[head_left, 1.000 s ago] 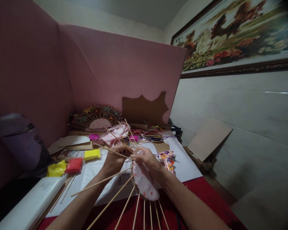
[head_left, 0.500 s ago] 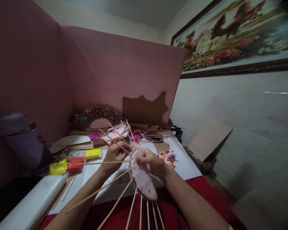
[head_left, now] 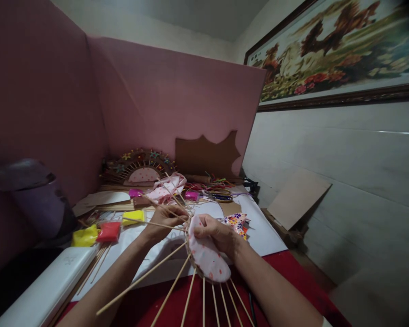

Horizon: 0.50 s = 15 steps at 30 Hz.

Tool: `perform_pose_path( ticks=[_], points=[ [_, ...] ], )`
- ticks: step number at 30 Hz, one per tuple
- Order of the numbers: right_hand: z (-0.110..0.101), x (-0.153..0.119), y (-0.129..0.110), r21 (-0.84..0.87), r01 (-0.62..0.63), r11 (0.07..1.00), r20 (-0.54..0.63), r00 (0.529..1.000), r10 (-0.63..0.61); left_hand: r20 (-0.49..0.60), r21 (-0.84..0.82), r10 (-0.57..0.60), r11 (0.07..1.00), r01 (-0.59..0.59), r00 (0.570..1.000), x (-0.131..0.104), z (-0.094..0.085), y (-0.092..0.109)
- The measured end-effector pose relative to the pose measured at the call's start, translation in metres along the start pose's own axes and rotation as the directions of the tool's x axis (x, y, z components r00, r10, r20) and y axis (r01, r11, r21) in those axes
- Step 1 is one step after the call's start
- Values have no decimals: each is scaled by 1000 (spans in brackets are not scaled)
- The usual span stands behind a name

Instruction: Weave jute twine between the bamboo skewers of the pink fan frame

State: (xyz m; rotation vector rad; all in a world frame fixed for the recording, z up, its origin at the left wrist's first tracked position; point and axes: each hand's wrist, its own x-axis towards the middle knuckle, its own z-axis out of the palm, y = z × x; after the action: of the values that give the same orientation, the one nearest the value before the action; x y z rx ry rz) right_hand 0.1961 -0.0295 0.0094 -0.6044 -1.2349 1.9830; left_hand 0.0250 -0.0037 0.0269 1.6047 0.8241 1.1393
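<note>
A half-round piece covered in pink dotted cloth (head_left: 209,261) stands tilted in front of me, with several thin wooden sticks (head_left: 170,290) fanning out from its curved cardboard edge. My right hand (head_left: 215,232) grips it near the upper end, thumb on the cloth and the other fingers behind. At the upper left of the curved edge, my left hand (head_left: 167,221) has its fingers closed in a pinch at the base of a stick; the fingertips are partly hidden. Crumpled pink dotted cloth (head_left: 167,187) lies just beyond the hands.
Red (head_left: 108,232) and yellow packets (head_left: 133,217) lie left, near a long white box (head_left: 51,290). Scissors (head_left: 221,197), coloured cords and a flowered cloth piece (head_left: 236,222) are to the right. A decorated half-round fan (head_left: 141,163) leans against the pink partition (head_left: 173,95).
The half-round piece has turned slightly, its lower end swinging right along with the lower sticks. My left hand stays at its upper edge and the right keeps its grip.
</note>
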Motion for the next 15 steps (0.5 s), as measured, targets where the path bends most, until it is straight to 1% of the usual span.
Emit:
perform_pose_path(
  ticks=[4, 6, 9, 12, 15],
  points=[
    [2, -4, -2, 0, -59, 998, 24, 998, 59, 48, 81, 37, 996, -40, 998, 5, -7, -1],
    [2, -6, -3, -21, -93, 995, 35, 995, 93, 36, 124, 50, 991, -54, 998, 10, -13, -1],
    [-1, -6, -4, -42, -92, 995, 29, 995, 93, 25, 165, 48, 985, -52, 999, 17, -21, 3],
    [-4, -6, -5, -30, -63, 998, 30, 997, 64, 91, 171, 10, 985, -26, 996, 25, -30, 10],
    [-6, -4, -6, -27, -62, 998, 19, 998, 63, 125, 114, -75, 992, 61, 989, 31, -40, 18]
  ],
)
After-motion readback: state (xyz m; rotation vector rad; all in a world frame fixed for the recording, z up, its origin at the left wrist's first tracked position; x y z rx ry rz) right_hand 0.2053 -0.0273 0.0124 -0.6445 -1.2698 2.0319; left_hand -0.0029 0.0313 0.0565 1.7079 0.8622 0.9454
